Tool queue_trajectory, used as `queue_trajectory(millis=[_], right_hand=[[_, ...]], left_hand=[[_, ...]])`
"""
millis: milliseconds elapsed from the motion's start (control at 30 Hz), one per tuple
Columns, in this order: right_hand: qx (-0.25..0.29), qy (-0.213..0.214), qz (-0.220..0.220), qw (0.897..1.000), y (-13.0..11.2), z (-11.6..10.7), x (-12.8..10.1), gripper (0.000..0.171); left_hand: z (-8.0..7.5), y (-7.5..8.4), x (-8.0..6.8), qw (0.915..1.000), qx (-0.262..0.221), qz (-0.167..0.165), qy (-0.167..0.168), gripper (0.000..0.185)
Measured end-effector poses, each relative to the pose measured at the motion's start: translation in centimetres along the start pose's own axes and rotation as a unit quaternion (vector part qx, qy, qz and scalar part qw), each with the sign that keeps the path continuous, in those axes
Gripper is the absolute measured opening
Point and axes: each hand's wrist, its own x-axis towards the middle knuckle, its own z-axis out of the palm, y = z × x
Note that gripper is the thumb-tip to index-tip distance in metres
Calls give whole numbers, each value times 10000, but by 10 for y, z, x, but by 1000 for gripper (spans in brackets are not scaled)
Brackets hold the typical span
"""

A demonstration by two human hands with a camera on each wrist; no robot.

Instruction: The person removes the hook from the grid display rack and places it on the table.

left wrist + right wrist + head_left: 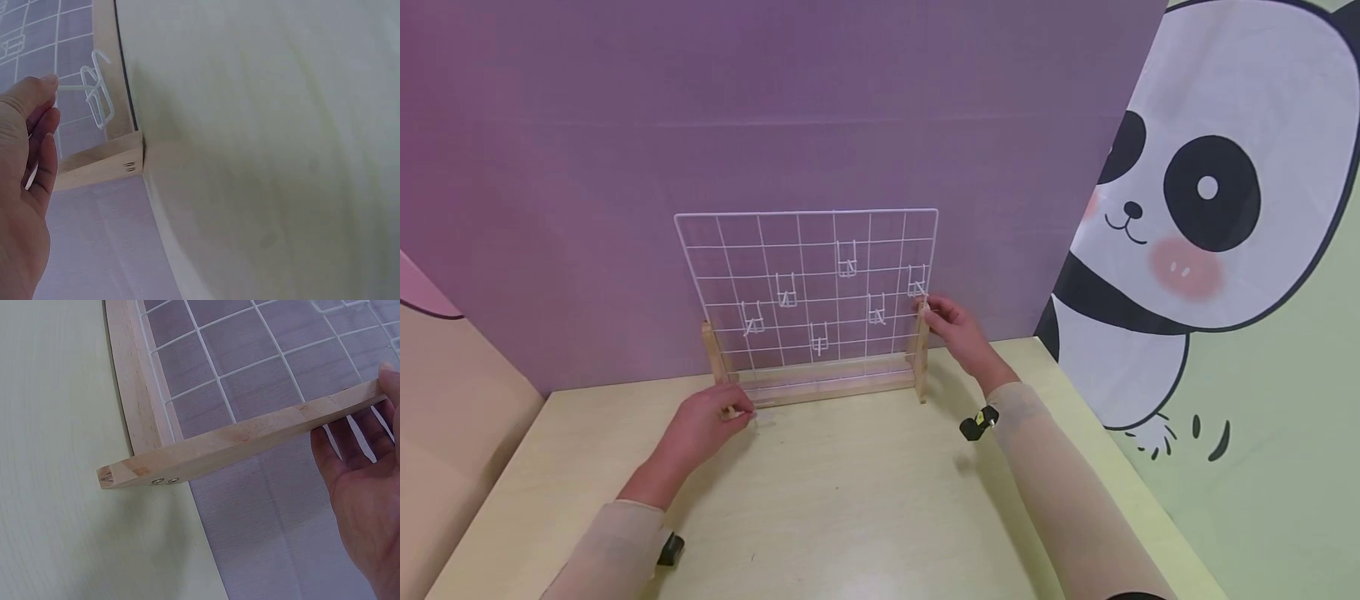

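A white wire grid (805,212) stands upright in a light wooden base at the back of the table, with several white wire hooks (847,268) hanging on it. My left hand (703,421) is low by the base's front left corner. Between its thumb and forefinger it pinches the straight prong of a loose white wire hook (100,94), whose bent frame points away from the fingers. On the other side, my right hand (958,333) grips the upper end of the right wooden upright (244,434), thumb on one face and fingers behind.
The pale wood table (850,500) stretches out in front of the rack. Behind it hangs a purple backdrop (805,150). A panda mural (1210,283) covers the wall at right, and small black devices (977,423) are strapped at the wrists.
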Motion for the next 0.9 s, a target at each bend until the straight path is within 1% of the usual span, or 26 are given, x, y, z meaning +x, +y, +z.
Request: queue_trajectory(millis=[200, 433, 533, 667, 800, 900], right_hand=[[-55, -51, 28, 10000, -2, -2, 0, 37], [2, -2, 26, 10000, -3, 0, -2, 37], [-11, 5, 28, 10000, -3, 0, -2, 37], [30, -62, -23, 10000, -2, -1, -2, 37], [89, -104, -56, 9999, -1, -1, -1, 35], [93, -112, -72, 9999, -1, -1, -1, 35]], left_hand=[[4, 0, 1, 9999, 105, 4, -96, 20], [5, -1, 3, 9991, 347, 235, -70, 23], [6, -1, 3, 9987, 423, 263, -84, 24], [7, -1, 4, 9992, 356, 137, -145, 24], [7, -1, 4, 9993, 179, -102, -301, 20], [6, 1, 4, 9990, 71, -186, -409, 18]])
